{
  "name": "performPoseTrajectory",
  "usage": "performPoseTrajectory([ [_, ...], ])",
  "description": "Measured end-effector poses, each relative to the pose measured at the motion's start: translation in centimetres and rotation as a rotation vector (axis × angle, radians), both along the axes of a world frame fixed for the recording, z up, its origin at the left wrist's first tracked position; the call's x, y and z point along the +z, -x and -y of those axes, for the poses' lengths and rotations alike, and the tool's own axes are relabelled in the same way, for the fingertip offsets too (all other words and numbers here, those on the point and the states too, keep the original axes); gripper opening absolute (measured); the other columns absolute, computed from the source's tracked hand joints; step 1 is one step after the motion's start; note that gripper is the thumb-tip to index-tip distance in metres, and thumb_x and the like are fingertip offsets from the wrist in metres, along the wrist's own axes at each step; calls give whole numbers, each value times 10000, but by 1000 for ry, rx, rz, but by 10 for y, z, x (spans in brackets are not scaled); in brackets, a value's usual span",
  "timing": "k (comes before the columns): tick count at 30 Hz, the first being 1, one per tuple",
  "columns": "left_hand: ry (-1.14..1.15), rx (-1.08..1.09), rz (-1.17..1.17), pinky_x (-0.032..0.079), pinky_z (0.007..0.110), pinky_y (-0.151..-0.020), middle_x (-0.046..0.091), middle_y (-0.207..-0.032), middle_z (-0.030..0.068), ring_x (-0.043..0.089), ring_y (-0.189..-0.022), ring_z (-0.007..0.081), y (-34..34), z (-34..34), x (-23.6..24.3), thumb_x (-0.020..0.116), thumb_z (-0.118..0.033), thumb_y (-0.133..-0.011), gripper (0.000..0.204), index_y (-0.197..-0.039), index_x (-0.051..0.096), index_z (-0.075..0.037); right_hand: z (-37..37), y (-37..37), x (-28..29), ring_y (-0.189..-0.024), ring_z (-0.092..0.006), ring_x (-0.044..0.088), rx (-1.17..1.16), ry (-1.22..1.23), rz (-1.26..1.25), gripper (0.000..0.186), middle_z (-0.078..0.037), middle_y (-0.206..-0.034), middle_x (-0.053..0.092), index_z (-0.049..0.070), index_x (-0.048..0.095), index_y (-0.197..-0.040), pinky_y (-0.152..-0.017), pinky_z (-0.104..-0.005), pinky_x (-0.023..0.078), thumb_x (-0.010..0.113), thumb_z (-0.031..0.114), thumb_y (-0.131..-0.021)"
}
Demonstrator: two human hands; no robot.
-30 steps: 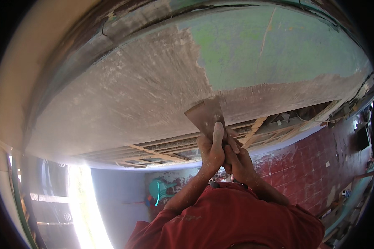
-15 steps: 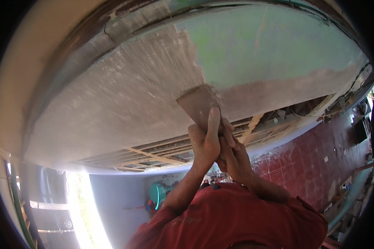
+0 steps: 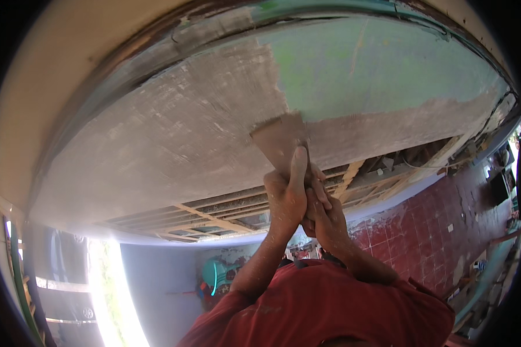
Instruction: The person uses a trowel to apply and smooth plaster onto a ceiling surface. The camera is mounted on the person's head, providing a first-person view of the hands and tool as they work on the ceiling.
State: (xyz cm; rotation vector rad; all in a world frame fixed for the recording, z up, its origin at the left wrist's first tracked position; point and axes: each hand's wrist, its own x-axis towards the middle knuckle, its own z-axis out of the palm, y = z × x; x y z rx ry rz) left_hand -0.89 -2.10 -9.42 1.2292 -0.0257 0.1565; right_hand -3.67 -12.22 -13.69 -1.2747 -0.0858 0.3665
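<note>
Overhead is a ceiling panel, part scraped grey-brown (image 3: 156, 133), part covered in old green paint (image 3: 376, 69). A wide metal scraper (image 3: 275, 139) has its blade at the grey surface, just beside the ragged border of the green. My left hand (image 3: 286, 194) grips the scraper, thumb laid along the blade. My right hand (image 3: 327, 214) is wrapped round the handle below it, fingers interlaced with the left ones. The handle is mostly hidden by my fingers.
An open ceiling section shows wooden battens (image 3: 214, 214). Beyond are red tiles (image 3: 405, 237), a turquoise object (image 3: 217, 272), a bright opening (image 3: 107, 289) at lower left, and cluttered objects (image 3: 498, 188) at the right.
Both hands and the scraper have moved upward in the picture and slightly left since a second ago, nearer the green paint's corner. The grip looks the same.
</note>
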Motion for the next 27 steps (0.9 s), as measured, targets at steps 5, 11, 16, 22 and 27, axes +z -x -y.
performPoseTrajectory([
  [5,-133,106,78,450,301,-430,552,-492,123,571,-427,207,-6,0,5,511,-365,-1023,523,-690,571,33,0,-11,16,-491,-123,463,-69,164,267,371,-56,-666,492,-6,518,-1224,-455,-292,375,495,302,-1020],
  [11,39,-1,34,443,300,-407,542,-494,114,552,-399,205,-4,4,36,516,-377,-1020,541,-668,569,30,8,-13,21,-534,-244,554,-46,324,304,385,-149,-775,573,10,521,-1248,-518,-384,438,482,310,-1009],
  [16,14,8,-44,442,295,-389,530,-487,116,543,-383,200,3,6,13,538,-389,-1009,520,-713,565,38,7,4,11,-502,-97,476,-15,79,3,357,-14,-612,514,-7,540,-1181,-458,-277,385,492,302,-1011],
  [22,18,-28,-73,446,299,-390,531,-488,119,539,-382,199,0,2,21,515,-416,-1014,543,-721,573,38,4,3,15,-483,-46,433,18,-14,28,352,16,-592,493,2,528,-1078,-433,-231,340,481,347,-1023],
  [27,22,-7,-47,450,294,-400,547,-495,124,543,-392,198,10,4,3,509,-423,-1015,552,-742,586,51,2,10,5,-493,-36,449,-36,38,-70,368,19,-572,486,12,553,-1012,-423,-242,330,490,375,-1022],
])
